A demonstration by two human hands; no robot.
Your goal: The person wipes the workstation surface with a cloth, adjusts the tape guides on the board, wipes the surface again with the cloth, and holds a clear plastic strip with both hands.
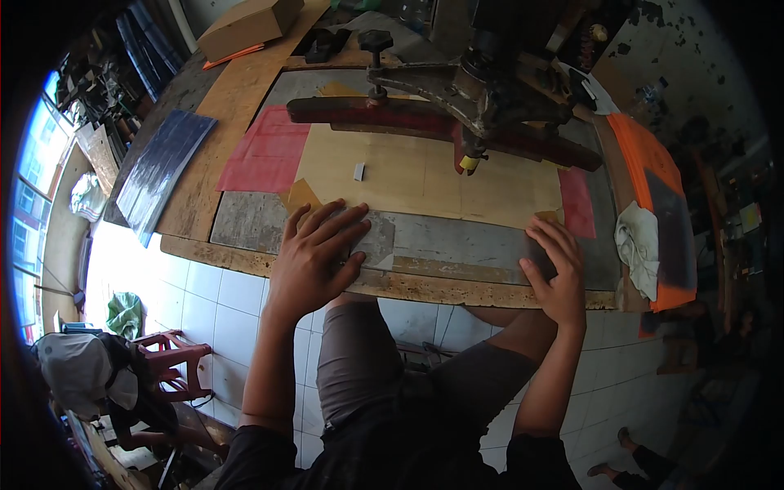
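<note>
A tan sheet (392, 192) lies flat on the grey metal plate (465, 238) of a bench machine. My left hand (314, 257) rests palm down at the sheet's near left corner, its fingers spread and holding nothing. Beside those fingers is a small brown tab (300, 196). At the near right corner, my right hand (559, 273) has its fingers stretched out and the thumb apart. Its fingertips touch the corner or lie very close to it. Pink-red material shows at the left (257, 155) and right (577, 204) of the sheet. A small white piece (358, 171) sits on top.
The machine's dark red beam (392, 118) spans above the sheet, with a metal arm and knob (376, 42). Orange sheets (645, 163) and a white cloth (637, 245) lie at right. A dark blue stack (167, 167) and cardboard box (249, 28) are left. Another person (94, 371) sits lower left.
</note>
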